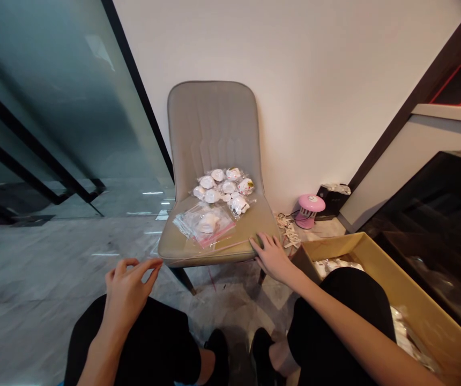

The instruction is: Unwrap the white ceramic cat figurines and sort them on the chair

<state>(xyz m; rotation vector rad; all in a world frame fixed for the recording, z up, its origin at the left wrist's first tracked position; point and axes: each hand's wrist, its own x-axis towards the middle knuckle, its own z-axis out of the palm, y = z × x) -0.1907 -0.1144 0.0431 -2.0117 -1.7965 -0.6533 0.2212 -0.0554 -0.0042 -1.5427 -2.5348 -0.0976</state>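
A beige upholstered chair (212, 139) stands against the wall in front of me. On its seat lies a cluster of white rounded items in clear plastic wrappers (222, 187). Nearer the front sits a clear zip bag with a pink seal (204, 225), holding something white. My right hand (270, 257) rests on the seat's front edge, fingers spread. My left hand (132, 284) hangs in the air just off the seat's front left corner, thumb and fingers curved and slightly apart. A thin pink strip (210, 253) runs along the seat front between my hands.
A tan cardboard box (375, 268) with white packets inside stands low on my right, beyond my black-clad knee. A pink round gadget (310, 209), a black box (332, 201) and tangled white cords (289, 230) sit on the floor by the wall. A glass partition (61, 118) runs along the left.
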